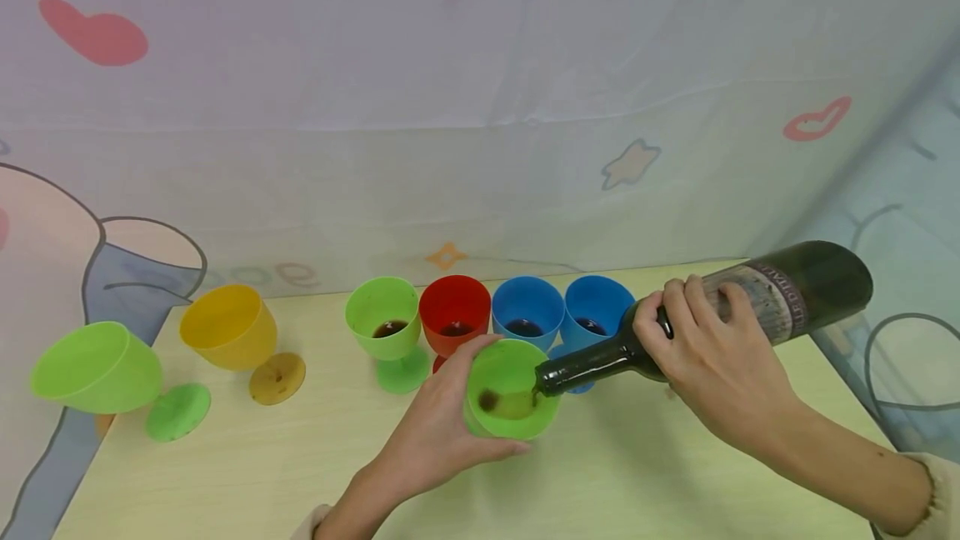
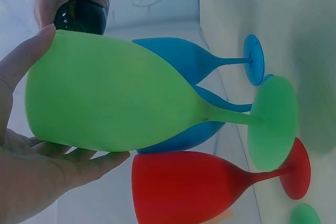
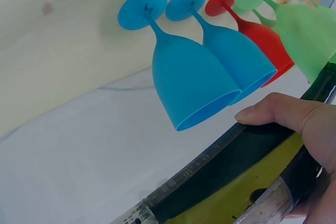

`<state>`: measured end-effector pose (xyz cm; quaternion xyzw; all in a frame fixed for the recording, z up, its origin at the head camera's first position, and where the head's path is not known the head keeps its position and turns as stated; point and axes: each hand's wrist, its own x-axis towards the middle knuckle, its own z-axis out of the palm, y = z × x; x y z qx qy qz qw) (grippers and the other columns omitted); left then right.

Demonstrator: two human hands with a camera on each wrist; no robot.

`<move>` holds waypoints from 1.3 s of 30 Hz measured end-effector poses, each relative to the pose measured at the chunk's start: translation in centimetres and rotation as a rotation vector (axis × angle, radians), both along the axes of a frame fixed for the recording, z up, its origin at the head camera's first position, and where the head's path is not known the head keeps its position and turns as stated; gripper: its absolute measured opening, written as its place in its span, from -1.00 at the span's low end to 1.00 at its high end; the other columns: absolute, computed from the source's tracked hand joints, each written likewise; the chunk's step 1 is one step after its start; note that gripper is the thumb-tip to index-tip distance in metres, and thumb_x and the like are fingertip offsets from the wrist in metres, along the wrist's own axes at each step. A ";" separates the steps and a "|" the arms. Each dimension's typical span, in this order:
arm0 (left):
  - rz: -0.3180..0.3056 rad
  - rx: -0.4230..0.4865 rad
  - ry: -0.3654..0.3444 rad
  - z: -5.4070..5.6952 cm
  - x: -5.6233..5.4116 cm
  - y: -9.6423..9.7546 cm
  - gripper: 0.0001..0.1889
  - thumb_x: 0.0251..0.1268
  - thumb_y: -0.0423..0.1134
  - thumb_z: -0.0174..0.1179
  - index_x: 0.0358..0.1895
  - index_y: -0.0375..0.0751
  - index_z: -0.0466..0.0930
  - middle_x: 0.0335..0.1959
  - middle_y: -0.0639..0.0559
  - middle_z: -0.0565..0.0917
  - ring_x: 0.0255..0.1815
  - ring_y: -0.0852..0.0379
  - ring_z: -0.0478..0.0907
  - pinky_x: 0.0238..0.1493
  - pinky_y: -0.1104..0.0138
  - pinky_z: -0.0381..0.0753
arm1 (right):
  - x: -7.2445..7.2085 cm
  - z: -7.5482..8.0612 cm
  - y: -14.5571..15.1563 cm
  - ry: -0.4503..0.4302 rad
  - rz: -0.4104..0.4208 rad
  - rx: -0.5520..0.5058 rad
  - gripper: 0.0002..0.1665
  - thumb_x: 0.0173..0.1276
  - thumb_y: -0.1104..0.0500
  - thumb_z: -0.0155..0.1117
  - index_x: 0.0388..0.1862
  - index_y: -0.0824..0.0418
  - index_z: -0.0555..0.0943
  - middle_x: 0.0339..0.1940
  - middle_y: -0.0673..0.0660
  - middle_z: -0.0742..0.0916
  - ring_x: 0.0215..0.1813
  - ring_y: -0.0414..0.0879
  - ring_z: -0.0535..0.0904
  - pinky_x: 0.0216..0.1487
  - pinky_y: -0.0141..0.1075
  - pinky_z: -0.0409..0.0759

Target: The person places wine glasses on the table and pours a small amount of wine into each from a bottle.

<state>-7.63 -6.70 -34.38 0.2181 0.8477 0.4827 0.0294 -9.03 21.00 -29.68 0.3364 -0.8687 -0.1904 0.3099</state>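
My left hand [image 1: 442,427] grips the bowl of a light green goblet [image 1: 517,357], thumb on the near side and fingers around the far side. A little dark liquid lies at the bottom of its bowl. In the left wrist view the held goblet [image 2: 115,93] shows its stem and round foot. My right hand [image 1: 720,357] holds a dark glass wine bottle [image 1: 825,282] around its body near the shoulder. The bottle is tilted, its mouth just inside the goblet's rim, with a thin dark trickle at the lip.
Behind the held goblet stand a green goblet [image 1: 375,307], a red goblet [image 1: 453,302] and two blue goblets, left [image 1: 525,294] and right [image 1: 597,294], each with dark liquid. Leftward stand a yellow goblet [image 1: 232,336] and another green goblet [image 1: 93,369]. A printed curtain [image 1: 450,107] hangs behind the table [image 1: 285,473].
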 end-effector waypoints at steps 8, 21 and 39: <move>-0.002 0.004 -0.003 -0.1 0.0 0.1 -0.01 -0.33 -0.14 0.53 0.30 -0.14 0.15 0.13 0.07 0.39 0.10 0.11 0.34 0.00 0.11 0.44 | 0.0 0.0 0.0 0.004 -0.004 0.005 0.12 -0.69 -0.08 0.66 -0.15 0.44 0.29 -0.32 0.45 0.46 -0.26 0.30 0.41 -0.29 0.13 0.42; -0.001 0.012 -0.013 0.0 0.0 0.2 -0.02 -0.32 -0.16 0.53 0.30 -0.13 0.15 0.13 0.07 0.39 0.11 0.09 0.34 0.02 0.09 0.44 | 0.0 0.1 0.0 0.011 0.001 0.001 0.12 -0.70 -0.08 0.66 -0.16 0.43 0.29 -0.32 0.44 0.46 -0.26 0.29 0.41 -0.30 0.13 0.42; -0.003 -0.017 -0.012 0.0 0.0 0.3 -0.01 -0.31 -0.13 0.52 0.31 -0.12 0.14 0.13 0.07 0.39 0.12 0.10 0.33 0.03 0.11 0.44 | 0.0 0.1 0.1 -0.020 0.004 -0.006 0.05 -0.61 -0.03 0.65 -0.17 0.44 0.29 -0.33 0.45 0.44 -0.27 0.30 0.39 -0.31 0.14 0.42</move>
